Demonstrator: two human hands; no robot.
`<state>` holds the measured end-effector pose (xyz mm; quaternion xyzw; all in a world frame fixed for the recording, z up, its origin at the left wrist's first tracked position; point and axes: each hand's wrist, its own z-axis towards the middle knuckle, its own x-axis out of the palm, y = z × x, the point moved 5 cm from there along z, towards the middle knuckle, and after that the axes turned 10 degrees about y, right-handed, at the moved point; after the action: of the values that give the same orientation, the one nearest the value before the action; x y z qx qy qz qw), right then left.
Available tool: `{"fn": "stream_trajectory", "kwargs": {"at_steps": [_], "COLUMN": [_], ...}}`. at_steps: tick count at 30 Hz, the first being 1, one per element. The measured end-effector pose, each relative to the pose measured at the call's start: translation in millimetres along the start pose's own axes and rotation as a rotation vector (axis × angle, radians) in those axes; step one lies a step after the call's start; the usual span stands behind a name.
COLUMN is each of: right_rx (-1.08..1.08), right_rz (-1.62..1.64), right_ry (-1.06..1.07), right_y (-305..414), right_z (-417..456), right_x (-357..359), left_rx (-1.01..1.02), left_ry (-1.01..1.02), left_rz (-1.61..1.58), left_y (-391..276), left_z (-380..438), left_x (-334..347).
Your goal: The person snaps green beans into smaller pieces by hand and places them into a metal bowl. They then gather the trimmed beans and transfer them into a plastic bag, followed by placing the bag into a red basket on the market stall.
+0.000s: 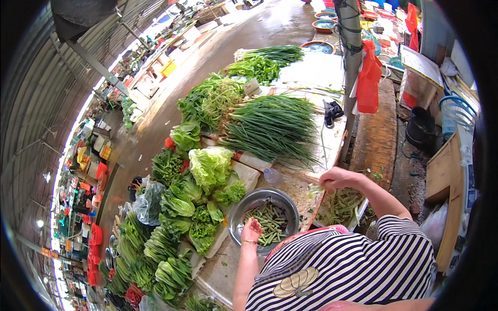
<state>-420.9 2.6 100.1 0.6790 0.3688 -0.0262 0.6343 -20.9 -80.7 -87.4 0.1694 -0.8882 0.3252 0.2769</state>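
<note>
A large metal bowl (238, 212) stands on the stall table in front of me, with cut green bean pieces (272, 221) in it. Over the bowl's near left side, my left hand (252, 230) is cupped with its palm showing; I see nothing in it. A bracelet circles that wrist. My right hand (337, 179) is out to the right past the table's edge, pinching a pale green vegetable scrap (314, 189). Below it, a container with a pale rim (362, 214) holds peelings and pods (338, 207). A clear plastic bottle (272, 176) is beyond the bowl.
Lettuces (210, 167) and leafy greens (161, 243) line the table's left side. A big pile of green scallions or chives (272, 128) lies beyond the bottle. A metal post (348, 58) with red plastic bags (369, 79) rises at right. A black bucket (421, 126) stands on the floor.
</note>
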Motion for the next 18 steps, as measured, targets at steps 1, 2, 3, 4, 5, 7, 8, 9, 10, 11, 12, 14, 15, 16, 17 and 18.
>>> {"fn": "stream_trajectory", "kwargs": {"at_steps": [1,2,3,4,5,7,8,9,10,11,12,14,15,16,17,18], "right_rx": [0.012,0.12,0.138,0.202,0.239,0.444,0.482,0.523,0.56,0.595,0.643,0.669,0.693,0.807,0.768,0.739], "right_rz": [-0.033,0.051,0.037,0.07,0.104,0.059,-0.059,-0.1,-0.144,-0.19,-0.155,-0.253,-0.308,-0.366,-0.325,-0.283], "right_ry": [-0.044,-0.078,-0.119,-0.161,-0.189,-0.225,-0.233,-0.275,-0.315,-0.352,-0.318,-0.515,-0.611,-0.603,-0.59,-0.583], "right_y": [-3,-20,-25,-38,-45,-66,-84,-98,-106,-118,-141,-174,-183,-160,-160,-159], "right_z": [-19,-36,-55,-73,-84,-112,-123,-133,-140,-147,-152,-168,-179,-178,-173,-173], "right_x": [-10,-15,-20,-23,-25,-23,-19,-15,-12,-10,-4,5,5,-2,-6,-8], "left_rx": [0.013,0.079,0.143,0.168,0.309,0.42,0.36,0.3,0.208,0.12,0.115,0.052,0.046,0.068,0.089,0.162], "left_ry": [-0.034,-0.062,-0.087,-0.207,-0.216,-0.4,-0.441,-0.484,-0.515,-0.533,-0.502,-0.423,-0.394,-0.363,-0.334,-0.26], "left_rz": [0.07,0.243,0.42,0.623,0.849,1.596,1.671,1.748,1.787,1.844,1.886,1.954,1.897,1.957,2.016,2.063], "left_y": [0,-2,-4,-4,-10,-18,-14,-12,-9,-2,5,18,27,29,31,33], "left_z": [0,1,3,8,21,26,30,33,37,40,42,49,46,45,44,45], "left_x": [-4,-7,-8,-14,-41,-40,-41,-38,-43,-47,-45,-41,-24,-21,-18,-13]}}
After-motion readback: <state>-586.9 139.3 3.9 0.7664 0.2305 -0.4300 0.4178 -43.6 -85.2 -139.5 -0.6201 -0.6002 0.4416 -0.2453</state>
